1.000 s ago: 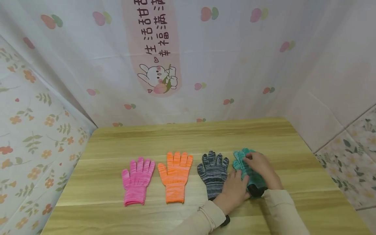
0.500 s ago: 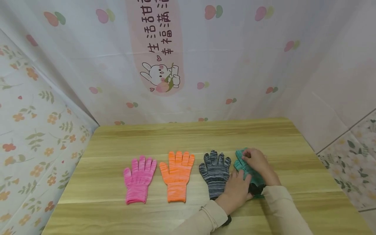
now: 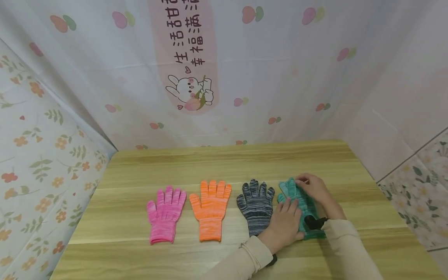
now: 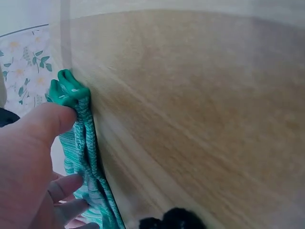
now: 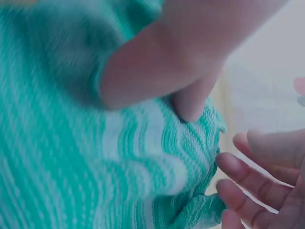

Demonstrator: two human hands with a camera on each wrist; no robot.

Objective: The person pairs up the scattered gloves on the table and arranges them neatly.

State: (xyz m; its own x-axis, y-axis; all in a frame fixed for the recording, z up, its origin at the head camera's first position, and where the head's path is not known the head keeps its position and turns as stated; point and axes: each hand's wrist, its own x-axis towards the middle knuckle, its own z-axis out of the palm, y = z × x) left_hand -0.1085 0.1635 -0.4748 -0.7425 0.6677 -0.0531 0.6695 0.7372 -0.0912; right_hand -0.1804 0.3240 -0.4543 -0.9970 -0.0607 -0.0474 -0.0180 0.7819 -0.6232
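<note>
The teal striped glove (image 3: 309, 204) lies at the right end of a row on the table, its fingers toward the back and its fabric layered. My left hand (image 3: 285, 223) rests over its near-left side, fingers extended across it. In the left wrist view the left thumb (image 4: 59, 119) is at the folded green cuff, fingertips along the glove's side. My right hand (image 3: 318, 190) touches the glove's far-right edge by its fingers. In the right wrist view, the right hand's fingers (image 5: 252, 186) are apart and bent lightly near the teal edge. The grey-black glove (image 3: 255, 208) lies partly hidden under my left hand.
A pink glove (image 3: 164, 217) and an orange glove (image 3: 211, 212) lie flat to the left on the wood-grain table (image 3: 133, 264). A printed curtain (image 3: 266, 77) hangs along the table's back edge.
My right hand has shifted right, from over the teal glove's fingers to its edge. The left hand has slid slightly right, with fingers flatter. The glove now lies straighter and more uncovered.
</note>
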